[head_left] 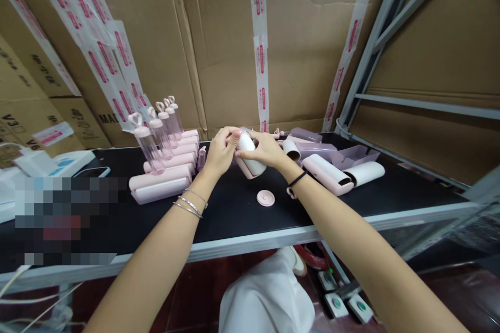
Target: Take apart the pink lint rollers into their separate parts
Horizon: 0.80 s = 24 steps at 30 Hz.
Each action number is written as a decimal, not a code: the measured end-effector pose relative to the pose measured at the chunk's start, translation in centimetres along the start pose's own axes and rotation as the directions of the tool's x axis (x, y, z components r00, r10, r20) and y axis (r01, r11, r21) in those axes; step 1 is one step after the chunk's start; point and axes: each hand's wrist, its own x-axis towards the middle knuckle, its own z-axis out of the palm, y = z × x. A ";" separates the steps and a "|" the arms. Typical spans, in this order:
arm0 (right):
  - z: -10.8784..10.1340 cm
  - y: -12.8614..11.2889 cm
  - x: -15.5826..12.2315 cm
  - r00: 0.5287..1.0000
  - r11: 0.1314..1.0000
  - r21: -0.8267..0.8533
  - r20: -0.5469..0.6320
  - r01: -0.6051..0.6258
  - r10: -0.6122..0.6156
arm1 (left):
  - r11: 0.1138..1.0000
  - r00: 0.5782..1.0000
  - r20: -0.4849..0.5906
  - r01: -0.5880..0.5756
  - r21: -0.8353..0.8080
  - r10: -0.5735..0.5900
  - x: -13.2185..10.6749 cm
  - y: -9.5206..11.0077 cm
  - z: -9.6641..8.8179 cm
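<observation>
Forearms (144,260) closest to camera, reaching in over the front edge of the black tabletop (230,223); white-clothed leg (265,296) below. Left hand (221,151) and right hand (270,150) both grasping the white roll (252,158), fingers curled round its sides and upper end. Far-side finger contact hidden, can't tell exactly. Roll sits tilted mid-tabletop, pink casing (244,168) along its left side. Round pink cap (265,198) lies flat, apart from the hands, toward the front edge.

Left side: row of pink rollers (160,179) lying down, clear tubes (147,148) with looped pink tops upright among them. Right side: filled pink casing (330,179), loose cylinder (366,173) just beside its end, translucent purple covers (355,156) behind. Phone (96,172) far left. Taped cardboard (226,57) stands at the back.
</observation>
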 end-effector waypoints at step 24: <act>-0.1 -1.0 -0.4 0.995 0.990 -0.103 -0.006 0.099 -0.100 | 0.968 0.987 -0.042 -0.144 0.207 0.156 0.3 1.7 -1.4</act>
